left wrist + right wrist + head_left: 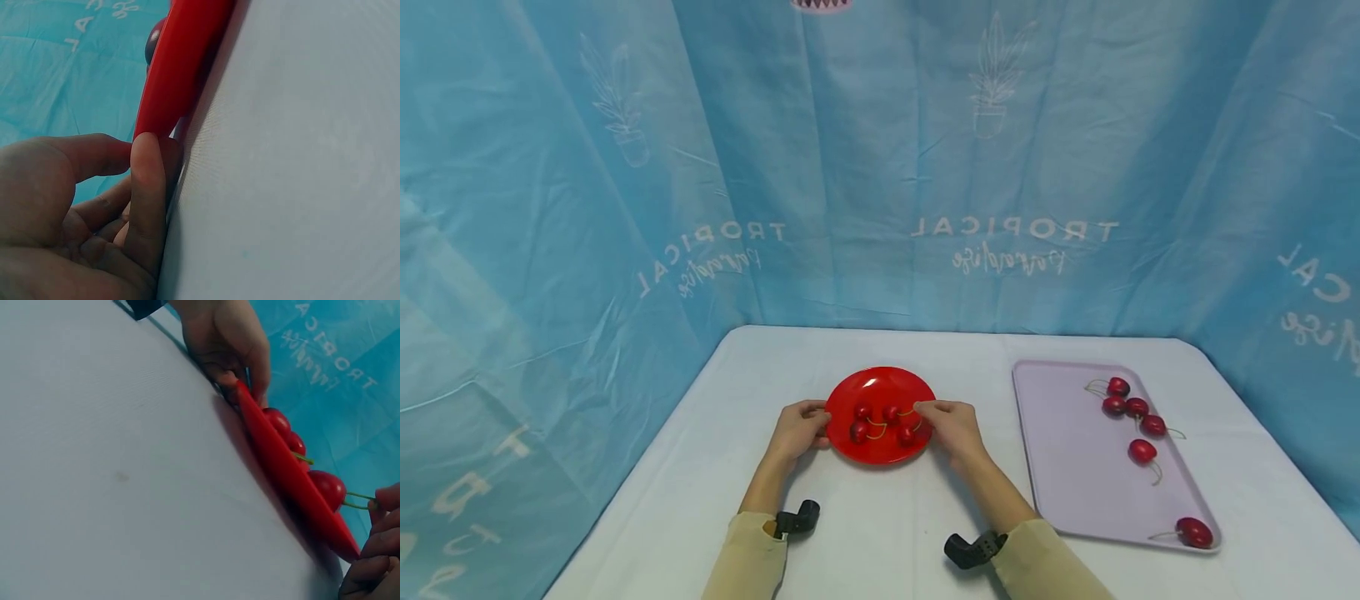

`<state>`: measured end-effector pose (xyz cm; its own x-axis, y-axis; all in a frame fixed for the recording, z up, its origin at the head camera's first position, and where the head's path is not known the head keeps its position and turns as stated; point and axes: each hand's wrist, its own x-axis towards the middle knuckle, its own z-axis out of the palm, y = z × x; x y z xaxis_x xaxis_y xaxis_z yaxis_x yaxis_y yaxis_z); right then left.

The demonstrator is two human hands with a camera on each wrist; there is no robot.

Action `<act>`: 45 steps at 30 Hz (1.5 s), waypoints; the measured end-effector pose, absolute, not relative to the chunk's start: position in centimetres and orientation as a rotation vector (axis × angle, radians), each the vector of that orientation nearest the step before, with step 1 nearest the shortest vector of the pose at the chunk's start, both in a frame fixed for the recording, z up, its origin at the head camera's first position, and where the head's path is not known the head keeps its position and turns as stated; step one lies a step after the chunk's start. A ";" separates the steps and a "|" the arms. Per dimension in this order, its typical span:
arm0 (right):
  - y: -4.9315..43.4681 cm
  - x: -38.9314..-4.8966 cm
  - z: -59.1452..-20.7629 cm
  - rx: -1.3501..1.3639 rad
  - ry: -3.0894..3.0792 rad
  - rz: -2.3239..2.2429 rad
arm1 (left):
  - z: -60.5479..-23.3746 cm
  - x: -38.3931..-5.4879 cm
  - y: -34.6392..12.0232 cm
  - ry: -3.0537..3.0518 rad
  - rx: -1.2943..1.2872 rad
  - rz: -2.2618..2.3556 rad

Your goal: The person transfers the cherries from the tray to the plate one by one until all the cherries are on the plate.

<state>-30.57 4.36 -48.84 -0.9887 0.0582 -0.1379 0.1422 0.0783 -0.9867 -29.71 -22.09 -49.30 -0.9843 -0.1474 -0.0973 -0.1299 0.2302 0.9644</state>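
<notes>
A round red plate [880, 382] with several dark red cherries [860, 432] on it lies in the middle of the table. My left hand [799, 432] pinches the plate's left rim; in the left wrist view its thumb and fingers [148, 165] close on the edge. At the plate's right side is my right hand [953, 427]. Its thumb and forefinger pinch two green stems [357, 500] in the right wrist view. Those stems rise from the cherries [328, 487] nearest that hand, which sit on the plate. Its lower fingers are curled close to the plate's rim.
To the right lies a pale lilac tray [1075, 467] with several cherries [1142, 452] along its right side. One more cherry [1193, 532] sits at its near right corner. A white cloth covers the table [865, 533], and blue printed curtains [880, 167] hang behind and beside it.
</notes>
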 end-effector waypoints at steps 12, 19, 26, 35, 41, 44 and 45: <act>3.6 -29.6 -49.5 0.024 2.580 -1.864 | -49.0 -29.6 -21.9 -2.462 0.287 -1.895; 3.7 -29.3 -49.4 -0.042 2.670 -1.778 | -48.8 -29.7 -21.8 -2.467 0.294 -1.894; 4.0 -29.3 -49.6 -0.075 2.662 -1.789 | -48.8 -29.8 -21.6 -2.476 0.285 -1.887; 5.2 -29.7 -49.5 -0.215 2.513 -1.809 | -49.1 -29.5 -21.8 -2.472 0.308 -1.877; 6.4 -29.8 -48.3 -0.264 2.480 -1.781 | -49.0 -29.5 -21.7 -2.482 0.305 -1.870; 7.3 -30.0 -47.4 -0.274 2.493 -1.778 | -48.9 -29.5 -21.7 -2.484 0.301 -1.864; 7.6 -30.0 -47.1 -0.284 2.501 -1.776 | -48.9 -29.5 -21.7 -2.483 0.300 -1.860</act>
<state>-30.02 7.60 -47.09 -0.9811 -0.1850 0.0565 -0.1144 0.3191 -0.9408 -29.51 -21.69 -48.93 -0.9811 -0.1684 -0.0951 -0.1386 0.2692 0.9530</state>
